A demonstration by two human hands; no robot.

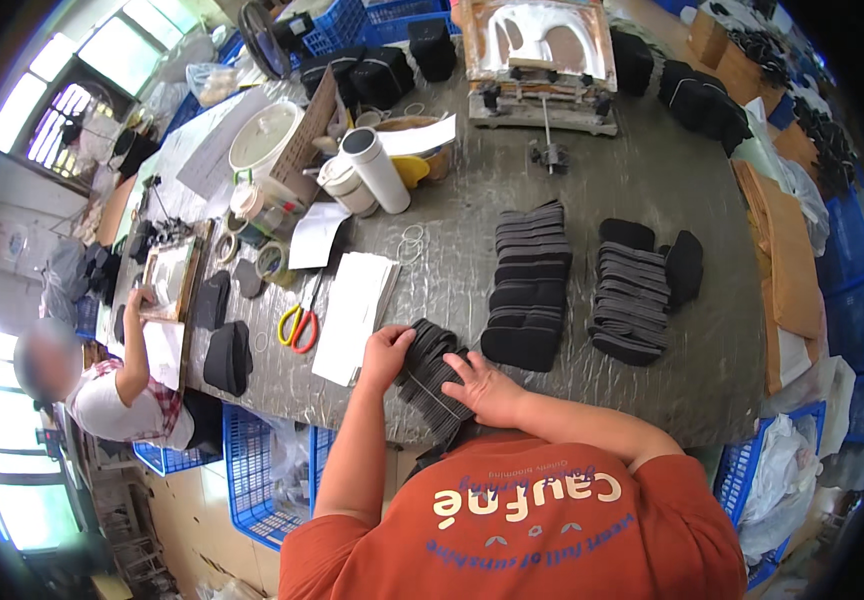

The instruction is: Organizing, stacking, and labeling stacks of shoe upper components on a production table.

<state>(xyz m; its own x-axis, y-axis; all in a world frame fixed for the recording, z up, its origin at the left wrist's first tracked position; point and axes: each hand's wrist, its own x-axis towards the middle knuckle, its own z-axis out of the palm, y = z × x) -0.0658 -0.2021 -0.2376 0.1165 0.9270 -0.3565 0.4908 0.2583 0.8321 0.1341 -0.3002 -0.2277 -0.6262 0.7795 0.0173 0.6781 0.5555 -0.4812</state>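
Observation:
A bundle of black and grey padded fabric pieces stands tilted at the table's near edge, just in front of my body. My left hand is closed on its upper left side, with thumb and fingers at the edge. My right hand grips the right side, its fingers laid over the layered edges. A thin light band seems to cross the bundle. To the right lie two long rows of like pieces, one black and one grey-edged, with a loose black piece beside them.
White paper sheets and scissors lie left of my hands. Thin rubber bands are beyond. A white bottle stands farther back, near a printing frame. Another person works at the left. Blue crates stand below.

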